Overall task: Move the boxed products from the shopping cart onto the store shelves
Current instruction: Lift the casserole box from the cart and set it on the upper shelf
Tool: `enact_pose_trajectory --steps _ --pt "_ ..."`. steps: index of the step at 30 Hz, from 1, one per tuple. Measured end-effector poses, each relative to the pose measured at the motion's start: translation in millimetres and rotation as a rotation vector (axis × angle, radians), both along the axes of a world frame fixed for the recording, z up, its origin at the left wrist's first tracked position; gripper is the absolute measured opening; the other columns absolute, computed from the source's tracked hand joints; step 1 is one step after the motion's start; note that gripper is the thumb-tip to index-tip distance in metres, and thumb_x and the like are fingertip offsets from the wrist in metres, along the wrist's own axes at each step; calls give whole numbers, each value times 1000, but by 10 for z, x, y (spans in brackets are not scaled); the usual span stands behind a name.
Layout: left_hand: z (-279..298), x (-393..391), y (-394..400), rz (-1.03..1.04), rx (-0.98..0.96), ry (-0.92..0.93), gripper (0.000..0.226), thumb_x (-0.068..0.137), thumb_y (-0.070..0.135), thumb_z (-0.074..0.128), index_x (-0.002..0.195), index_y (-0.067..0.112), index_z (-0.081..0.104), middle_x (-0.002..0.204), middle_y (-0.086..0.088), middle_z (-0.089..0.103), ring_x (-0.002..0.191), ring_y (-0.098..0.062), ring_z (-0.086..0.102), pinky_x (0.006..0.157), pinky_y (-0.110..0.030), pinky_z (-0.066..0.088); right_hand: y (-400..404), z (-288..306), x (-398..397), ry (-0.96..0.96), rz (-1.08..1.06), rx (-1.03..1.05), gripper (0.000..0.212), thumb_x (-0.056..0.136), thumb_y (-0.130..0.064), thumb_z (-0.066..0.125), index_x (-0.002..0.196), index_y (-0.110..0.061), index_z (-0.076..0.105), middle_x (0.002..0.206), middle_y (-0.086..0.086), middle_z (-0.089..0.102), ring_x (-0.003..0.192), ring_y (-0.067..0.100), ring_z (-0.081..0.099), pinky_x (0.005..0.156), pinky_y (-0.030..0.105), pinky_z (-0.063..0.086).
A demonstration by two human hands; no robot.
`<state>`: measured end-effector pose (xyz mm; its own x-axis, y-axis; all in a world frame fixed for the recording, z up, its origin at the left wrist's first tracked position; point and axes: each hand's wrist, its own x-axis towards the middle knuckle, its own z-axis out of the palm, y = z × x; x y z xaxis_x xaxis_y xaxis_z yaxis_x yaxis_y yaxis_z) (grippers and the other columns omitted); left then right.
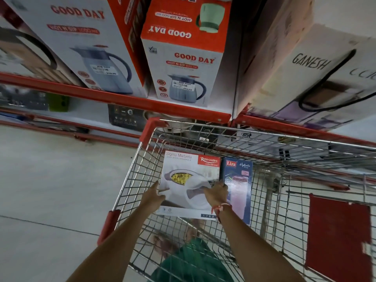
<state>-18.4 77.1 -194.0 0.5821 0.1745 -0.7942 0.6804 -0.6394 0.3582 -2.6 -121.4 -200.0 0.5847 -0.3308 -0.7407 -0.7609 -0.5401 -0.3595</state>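
Observation:
A white Sigma Marbella casserole box (pixel 183 176) lies inside the wire shopping cart (pixel 140 165). My left hand (pixel 153 195) grips its left edge and my right hand (pixel 216 193) holds its right edge, both inside the cart. A dark blue Liza bottle box (pixel 239 180) stands against the casserole box's right side. Above the cart runs a red-edged store shelf (pixel 122 100) carrying Good Day flask boxes (pixel 183 64).
A large Ganesh box (pixel 317 78) fills the shelf at the upper right. A lower shelf behind the cart holds dark appliance boxes (pixel 126 117). A red flap (pixel 337 237) hangs on the cart's right side. Grey floor lies to the left.

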Motion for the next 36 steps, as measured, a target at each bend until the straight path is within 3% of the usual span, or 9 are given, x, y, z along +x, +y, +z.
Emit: enact_pose_trajectory --steps 4,8,12,16,19,25,28,33,36 --pt "-80 -6 -8 -8 -3 -5 62 86 13 59 142 14 35 136 -14 54 115 -31 57 83 -33 48 -94 -113 -13 126 -59 63 62 92 -25 57 141 2 30 141 24 48 130 36 44 95 23 44" --pt "42 -8 1 15 -3 -36 53 84 11 58 135 12 45 128 -14 60 109 -30 59 80 -30 47 -149 -39 -33 46 -12 34 61 81 -35 66 131 -5 46 129 17 58 121 35 49 102 42 40" --pt "550 -132 117 33 -39 -142 49 83 7 59 131 14 51 117 -15 67 92 -27 66 76 -32 55 -290 457 -204 -123 10 142 45 81 -12 64 125 -8 55 121 19 56 97 30 59 66 26 48" --pt "1273 -374 253 85 -68 -328 40 81 7 64 120 16 63 103 -9 73 92 -28 69 85 -42 57 -473 1213 -460 -321 7 288 51 86 -6 62 133 -25 55 128 7 58 102 22 64 93 46 55" --pt "1779 -553 298 97 -99 -463 41 79 10 70 117 23 65 103 -2 74 89 -20 70 83 -40 58 -589 1803 -664 -441 83 295 61 87 -6 64 141 -28 46 134 -2 56 110 16 61 95 38 54" --pt "2585 -634 296 51 -175 -696 55 72 18 77 89 67 59 70 48 61 76 13 65 72 -23 56 -664 2658 -789 -675 112 203 67 77 -3 75 135 -28 52 113 -12 65 105 14 65 93 35 54" --pt "2783 -546 269 73 -224 -755 52 71 12 78 100 53 65 78 34 69 85 -2 69 82 -39 59 -644 2875 -742 -782 99 171 68 75 -2 76 135 -24 53 117 -10 66 102 12 66 91 31 54" --pt "3143 -211 297 140 -307 -950 56 66 7 81 119 19 65 95 20 74 82 11 67 76 -14 57 -591 3333 -546 -1009 101 74 68 76 -14 79 134 -32 49 115 -22 59 91 -17 54 69 -1 45" --pt "3471 63 280 191 -347 -1069 60 65 8 83 121 11 63 113 -1 70 97 -4 67 90 -30 56 -546 3697 -320 -1158 68 64 66 76 -15 79 132 -32 49 108 -28 60 92 -19 57 72 0 46"
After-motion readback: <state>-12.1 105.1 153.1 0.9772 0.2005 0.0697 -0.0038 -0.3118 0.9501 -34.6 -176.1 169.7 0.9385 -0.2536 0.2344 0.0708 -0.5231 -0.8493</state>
